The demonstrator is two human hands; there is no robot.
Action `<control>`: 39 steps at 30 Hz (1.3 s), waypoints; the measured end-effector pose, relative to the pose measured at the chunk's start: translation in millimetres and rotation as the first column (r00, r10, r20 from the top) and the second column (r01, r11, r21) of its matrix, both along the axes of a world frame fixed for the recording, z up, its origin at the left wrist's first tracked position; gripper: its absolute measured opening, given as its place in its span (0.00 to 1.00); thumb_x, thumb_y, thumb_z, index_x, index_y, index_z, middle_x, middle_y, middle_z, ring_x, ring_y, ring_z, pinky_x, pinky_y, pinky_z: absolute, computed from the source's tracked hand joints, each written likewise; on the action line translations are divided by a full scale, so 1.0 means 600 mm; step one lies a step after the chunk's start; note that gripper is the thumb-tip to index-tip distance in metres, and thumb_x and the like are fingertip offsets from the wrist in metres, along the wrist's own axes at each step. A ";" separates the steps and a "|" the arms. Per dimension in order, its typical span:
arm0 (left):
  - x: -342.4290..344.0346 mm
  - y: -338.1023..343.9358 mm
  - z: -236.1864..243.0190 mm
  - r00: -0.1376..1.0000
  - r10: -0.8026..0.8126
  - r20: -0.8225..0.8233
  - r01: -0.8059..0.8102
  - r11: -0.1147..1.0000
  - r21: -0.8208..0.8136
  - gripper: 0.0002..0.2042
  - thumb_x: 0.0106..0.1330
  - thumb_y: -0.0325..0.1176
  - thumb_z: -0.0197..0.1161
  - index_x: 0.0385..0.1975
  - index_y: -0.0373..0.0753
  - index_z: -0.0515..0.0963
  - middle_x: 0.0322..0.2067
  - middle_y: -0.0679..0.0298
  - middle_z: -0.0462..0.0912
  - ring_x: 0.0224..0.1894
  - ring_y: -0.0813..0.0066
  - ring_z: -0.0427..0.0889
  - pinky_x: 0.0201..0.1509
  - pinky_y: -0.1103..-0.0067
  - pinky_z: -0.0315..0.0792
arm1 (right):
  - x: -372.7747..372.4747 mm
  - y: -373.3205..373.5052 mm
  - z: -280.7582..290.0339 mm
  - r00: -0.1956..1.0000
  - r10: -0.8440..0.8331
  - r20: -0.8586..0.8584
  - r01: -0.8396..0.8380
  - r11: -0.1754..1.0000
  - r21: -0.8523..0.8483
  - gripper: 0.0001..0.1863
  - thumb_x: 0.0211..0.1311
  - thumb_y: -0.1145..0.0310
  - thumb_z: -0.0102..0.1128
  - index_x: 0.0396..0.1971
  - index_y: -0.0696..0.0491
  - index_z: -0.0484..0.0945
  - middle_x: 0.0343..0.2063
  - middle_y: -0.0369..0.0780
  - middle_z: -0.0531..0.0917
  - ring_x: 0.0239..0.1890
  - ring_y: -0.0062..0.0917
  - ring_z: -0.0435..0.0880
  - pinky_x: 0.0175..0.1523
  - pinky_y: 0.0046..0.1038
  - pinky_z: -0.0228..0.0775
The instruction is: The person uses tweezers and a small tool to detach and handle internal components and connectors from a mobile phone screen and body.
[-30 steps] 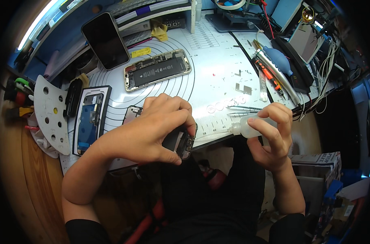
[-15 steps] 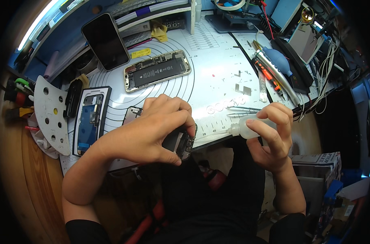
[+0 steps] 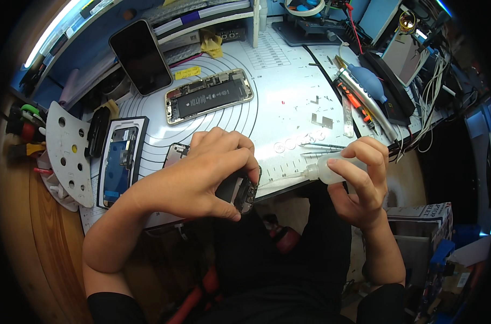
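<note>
My left hand (image 3: pixel 213 173) grips a phone screen assembly (image 3: pixel 244 195) at the table's front edge, thumb and fingers on its right end. The palm hides most of that part; its other end shows beyond the wrist. In my right hand (image 3: pixel 361 181) is a translucent squeeze bottle (image 3: pixel 327 170) with a thin nozzle, tipped left. The nozzle tip reaches close to the screen part's right end; whether they touch I cannot tell. Farther back lies an opened phone body (image 3: pixel 209 97) with its black battery exposed. A boxed screen part (image 3: pixel 121 162) with blue film rests to the left.
Tweezers (image 3: pixel 324 146) lie just beyond the bottle. Small metal plates (image 3: pixel 322 120) are scattered on the mat. At the right are orange screwdrivers (image 3: pixel 355 102), a blue air blower (image 3: pixel 368 81) and cables. A dark-screened phone (image 3: pixel 141 56) leans at the back left, near a holed white rack (image 3: pixel 67 154).
The phone body and other bench items sit very slightly lower in the picture. Both hands keep their grips, with the bottle's nozzle still close to the screen part.
</note>
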State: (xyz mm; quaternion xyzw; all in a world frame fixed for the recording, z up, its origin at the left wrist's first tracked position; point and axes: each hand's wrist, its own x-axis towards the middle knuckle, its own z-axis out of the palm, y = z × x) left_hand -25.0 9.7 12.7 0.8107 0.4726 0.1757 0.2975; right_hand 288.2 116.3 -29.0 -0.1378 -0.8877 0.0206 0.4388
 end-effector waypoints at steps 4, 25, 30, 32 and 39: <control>0.000 0.000 0.000 1.000 -0.002 0.008 0.002 1.000 0.002 0.28 0.49 0.42 0.86 0.50 0.47 0.82 0.54 0.64 0.73 0.58 0.60 0.67 0.66 0.66 0.54 | 0.002 0.002 -0.003 1.000 -0.001 -0.008 0.001 1.000 0.000 0.33 0.35 0.86 0.66 0.49 0.49 0.87 0.46 0.40 0.80 0.50 0.40 0.79 0.54 0.38 0.74; 0.000 0.001 -0.002 1.000 -0.003 0.008 0.003 1.000 0.008 0.28 0.48 0.41 0.86 0.50 0.48 0.82 0.54 0.65 0.73 0.57 0.61 0.66 0.66 0.67 0.54 | 0.008 -0.018 -0.003 1.000 0.000 -0.006 0.000 0.999 -0.054 0.31 0.39 0.84 0.72 0.49 0.48 0.87 0.47 0.41 0.81 0.50 0.39 0.79 0.54 0.37 0.74; 0.000 0.000 0.000 1.000 -0.002 0.006 0.002 1.000 0.001 0.28 0.48 0.42 0.86 0.50 0.48 0.82 0.54 0.65 0.73 0.58 0.61 0.67 0.66 0.67 0.54 | 0.005 -0.025 -0.006 1.000 0.010 -0.007 -0.010 0.999 -0.050 0.32 0.38 0.84 0.73 0.49 0.47 0.87 0.47 0.40 0.81 0.50 0.39 0.79 0.53 0.37 0.74; 0.000 0.000 -0.001 1.000 -0.003 0.006 0.003 1.000 0.007 0.28 0.48 0.42 0.86 0.50 0.48 0.82 0.54 0.65 0.73 0.58 0.61 0.67 0.66 0.67 0.54 | 0.005 -0.026 -0.007 1.000 0.009 -0.006 -0.009 0.999 -0.048 0.32 0.38 0.85 0.74 0.50 0.47 0.87 0.47 0.40 0.81 0.50 0.39 0.80 0.53 0.36 0.74; 0.001 0.001 -0.001 1.000 -0.002 0.000 0.002 1.000 -0.004 0.28 0.48 0.42 0.86 0.50 0.48 0.82 0.55 0.65 0.73 0.58 0.61 0.67 0.66 0.67 0.54 | 0.008 -0.020 -0.006 1.000 0.017 -0.010 -0.018 0.997 -0.069 0.31 0.40 0.85 0.73 0.50 0.49 0.87 0.46 0.41 0.80 0.49 0.38 0.79 0.53 0.36 0.74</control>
